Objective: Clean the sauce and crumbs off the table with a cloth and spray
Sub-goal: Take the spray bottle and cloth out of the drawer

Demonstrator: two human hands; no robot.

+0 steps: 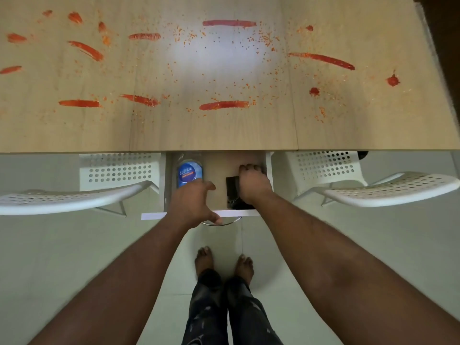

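The light wooden table carries several red sauce streaks and scattered orange crumbs. Under its near edge a drawer stands pulled out. A spray bottle with a blue label lies in the drawer's left side. A dark cloth lies in its right side. My left hand hovers over the drawer just below the bottle, fingers spread, thumb down by the drawer front. My right hand lies on the cloth with its fingers curled over the far edge.
White perforated chairs stand on both sides of the drawer, one at the left and one at the right. A metal ring handle hangs off the drawer front. My bare feet stand on the pale floor below.
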